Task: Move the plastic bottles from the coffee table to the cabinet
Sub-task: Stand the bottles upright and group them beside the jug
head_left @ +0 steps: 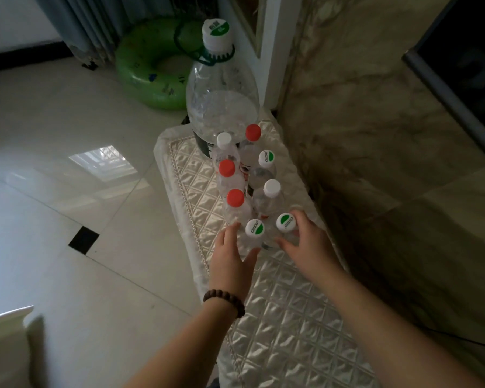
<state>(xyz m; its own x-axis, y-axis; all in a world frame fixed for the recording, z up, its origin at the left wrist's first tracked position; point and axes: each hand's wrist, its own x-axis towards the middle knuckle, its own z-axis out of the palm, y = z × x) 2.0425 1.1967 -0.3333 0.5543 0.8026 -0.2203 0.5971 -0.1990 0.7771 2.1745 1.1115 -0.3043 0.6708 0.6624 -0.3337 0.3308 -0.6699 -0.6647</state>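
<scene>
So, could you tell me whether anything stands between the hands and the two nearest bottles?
Nothing visible does. The left hand touches the near-left bottle, the right hand wraps the near-right bottle; the other bottles stand behind them.

Both my hands out front — reaching forward.
My left hand has fingers spread, beaded bracelet at the wrist; my right hand is cupped, fingers curled — forearms bare.
</scene>
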